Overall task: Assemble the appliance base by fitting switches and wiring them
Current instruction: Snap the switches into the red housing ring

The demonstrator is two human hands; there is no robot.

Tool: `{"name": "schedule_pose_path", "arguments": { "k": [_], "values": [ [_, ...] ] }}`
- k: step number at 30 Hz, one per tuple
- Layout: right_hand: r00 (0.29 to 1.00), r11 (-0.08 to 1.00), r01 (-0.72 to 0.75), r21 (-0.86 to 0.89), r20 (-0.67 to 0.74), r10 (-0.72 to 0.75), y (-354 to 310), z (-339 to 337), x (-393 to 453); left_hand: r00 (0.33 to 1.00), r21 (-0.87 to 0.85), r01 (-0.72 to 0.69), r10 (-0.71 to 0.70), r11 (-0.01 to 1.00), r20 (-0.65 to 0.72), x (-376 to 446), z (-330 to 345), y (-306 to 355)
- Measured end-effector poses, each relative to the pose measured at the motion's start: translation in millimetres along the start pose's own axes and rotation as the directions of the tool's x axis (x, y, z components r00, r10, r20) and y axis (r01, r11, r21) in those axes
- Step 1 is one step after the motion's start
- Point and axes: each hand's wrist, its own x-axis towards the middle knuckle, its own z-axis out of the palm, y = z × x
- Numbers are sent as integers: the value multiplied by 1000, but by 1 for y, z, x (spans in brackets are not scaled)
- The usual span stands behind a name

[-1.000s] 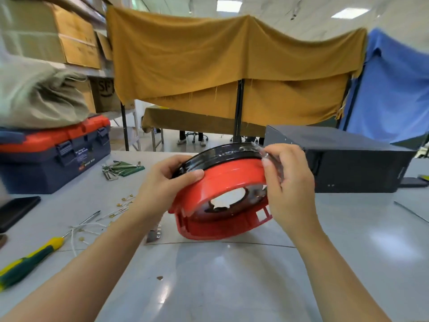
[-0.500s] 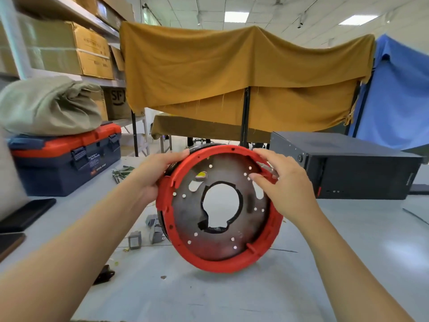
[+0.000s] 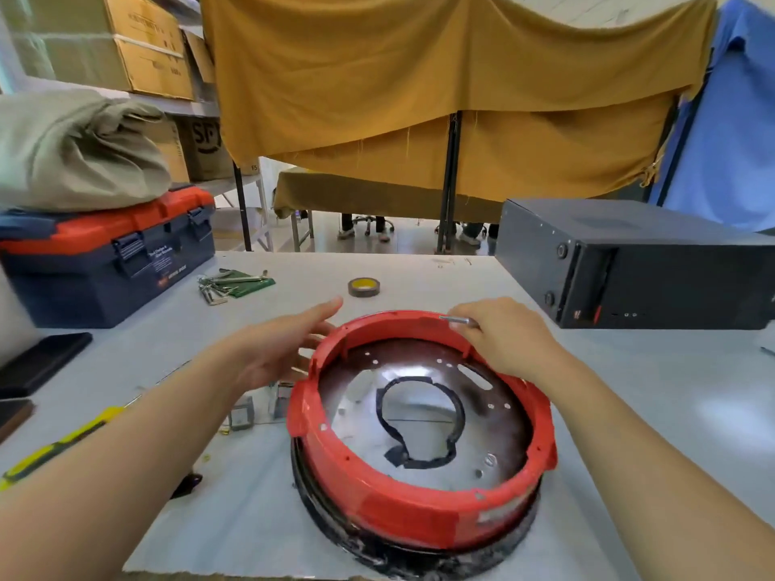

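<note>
Base (image 3: 402,509) flat on table (image 3: 629,392); inside seemingly empty

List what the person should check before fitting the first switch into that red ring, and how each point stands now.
1. Red base lies flat on the table, open side up: ok.
2. Left hand free, open beside the rim: ok.
3. Right hand holds a small metal pin; its purpose: cannot tell.
4. Small grey parts lie left of the base; whether they are switches: cannot tell.
5. Screwdriver lies at the left: ok.
</note>
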Motion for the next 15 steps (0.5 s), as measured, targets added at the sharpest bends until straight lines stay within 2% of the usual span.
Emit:
{"name": "schedule_pose_path", "arguments": {
  "k": [6,15],
  "values": [
    [990,1000,4,6,138,-5,6,25,8,996,223,-75,61,972,67,2,10,-15],
    [993,994,-30,105,119,17,8,30,15,976,213,-215,216,953,18,9,15,-21]
  ]
}}
